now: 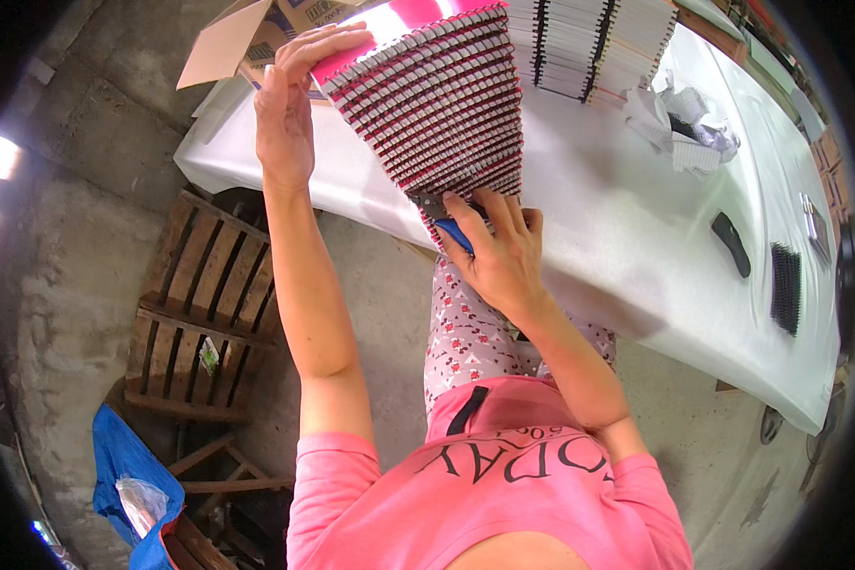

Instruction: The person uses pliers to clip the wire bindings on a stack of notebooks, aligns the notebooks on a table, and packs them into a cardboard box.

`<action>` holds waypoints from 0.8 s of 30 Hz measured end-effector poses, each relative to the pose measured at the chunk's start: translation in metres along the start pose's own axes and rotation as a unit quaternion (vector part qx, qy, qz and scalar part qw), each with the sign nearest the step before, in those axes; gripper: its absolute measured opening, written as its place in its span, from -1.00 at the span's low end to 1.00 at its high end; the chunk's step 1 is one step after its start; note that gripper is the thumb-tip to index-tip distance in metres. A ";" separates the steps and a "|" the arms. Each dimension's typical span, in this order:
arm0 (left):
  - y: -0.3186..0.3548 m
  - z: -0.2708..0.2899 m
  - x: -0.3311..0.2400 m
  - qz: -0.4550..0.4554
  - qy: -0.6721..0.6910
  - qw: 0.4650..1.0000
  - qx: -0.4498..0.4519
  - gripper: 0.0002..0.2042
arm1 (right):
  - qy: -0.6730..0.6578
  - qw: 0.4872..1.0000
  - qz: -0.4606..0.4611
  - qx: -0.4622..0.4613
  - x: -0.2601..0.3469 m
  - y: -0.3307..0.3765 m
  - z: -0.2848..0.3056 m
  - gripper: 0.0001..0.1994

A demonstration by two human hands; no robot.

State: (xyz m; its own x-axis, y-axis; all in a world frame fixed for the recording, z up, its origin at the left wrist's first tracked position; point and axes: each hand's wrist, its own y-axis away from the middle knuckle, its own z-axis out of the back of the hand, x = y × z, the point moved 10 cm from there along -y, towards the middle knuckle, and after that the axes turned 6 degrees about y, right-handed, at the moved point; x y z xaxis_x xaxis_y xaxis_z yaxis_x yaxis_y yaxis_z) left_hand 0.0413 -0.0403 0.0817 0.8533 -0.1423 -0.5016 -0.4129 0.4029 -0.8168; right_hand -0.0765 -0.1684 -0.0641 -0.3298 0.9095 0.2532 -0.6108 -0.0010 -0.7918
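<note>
A tall stack of coil-bound notebooks stands at the table's near edge, with its rows of coils toward me and a pink cover on top. My left hand rests against the stack's upper left corner, its fingers stretched over the pink cover and the thumb apart from it. At the stack's lower end, my right hand grips blue-handled pliers. Their dark jaws are against the coil ends low in the stack; the fingers partly hide them.
The white-covered table bears more coil-bound books, crumpled paper, a dark curved object and a bundle of black coils. An open cardboard box is behind my left hand. A slatted wooden chair stands at left.
</note>
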 end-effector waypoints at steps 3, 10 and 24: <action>0.000 0.000 -0.002 -0.018 0.002 1.000 0.006 -0.29 | -0.017 1.000 -0.011 0.018 0.001 0.001 -0.003 -0.52; 0.001 -0.001 -0.003 -0.030 0.005 0.999 0.010 -0.30 | -0.005 1.000 -0.030 -0.001 0.005 -0.001 0.002 -0.53; 0.003 0.006 0.005 0.013 0.038 0.999 -0.014 -0.30 | -0.378 0.899 -0.187 0.120 -0.012 0.008 -0.034 -0.71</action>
State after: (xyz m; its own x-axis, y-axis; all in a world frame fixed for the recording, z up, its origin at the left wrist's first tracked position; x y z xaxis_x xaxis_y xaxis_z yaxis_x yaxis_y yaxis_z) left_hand 0.0464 -0.0348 0.0780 0.8164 -0.2002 -0.5417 -0.4438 0.3827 -0.8103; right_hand -0.0526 -0.1647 -0.0924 -0.4091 0.3234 0.8533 -0.8880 0.0740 -0.4538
